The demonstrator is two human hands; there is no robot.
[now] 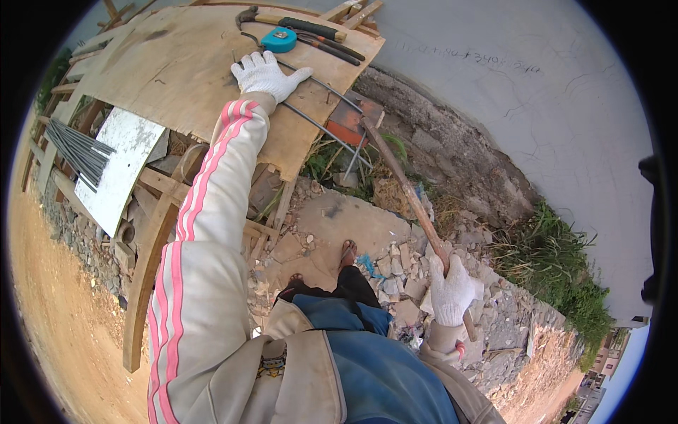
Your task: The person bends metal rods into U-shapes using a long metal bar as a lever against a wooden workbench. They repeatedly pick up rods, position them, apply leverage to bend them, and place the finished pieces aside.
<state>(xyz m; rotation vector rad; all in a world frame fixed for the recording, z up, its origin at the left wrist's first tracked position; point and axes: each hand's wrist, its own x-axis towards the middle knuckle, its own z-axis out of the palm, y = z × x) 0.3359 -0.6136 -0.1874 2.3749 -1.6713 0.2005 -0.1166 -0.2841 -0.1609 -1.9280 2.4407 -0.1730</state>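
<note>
My left hand point(268, 76), in a white knit glove, lies flat with fingers spread on a plywood board point(183, 53). Thin dark steel rods point(321, 128) run out from under and beside it, past the board's right edge. A long, rusty brown bar point(406, 187) slants from the lower right up to the rods' outer ends; I cannot tell whether it touches them. Around its lower part my gloved right hand point(452, 290) is closed. Just beyond my left fingertips sits a teal tape measure point(280, 40). Behind it lie a claw hammer point(300, 24) and dark-handled pliers point(328, 47).
A bundle of cut steel rods point(79, 152) rests on a white panel point(131, 162) at left. Below the board's right edge is an orange-red block-like object point(347, 126). Rubble point(406, 283) surrounds my feet. A grey wall point(537, 106) and weeds point(551, 254) flank the right.
</note>
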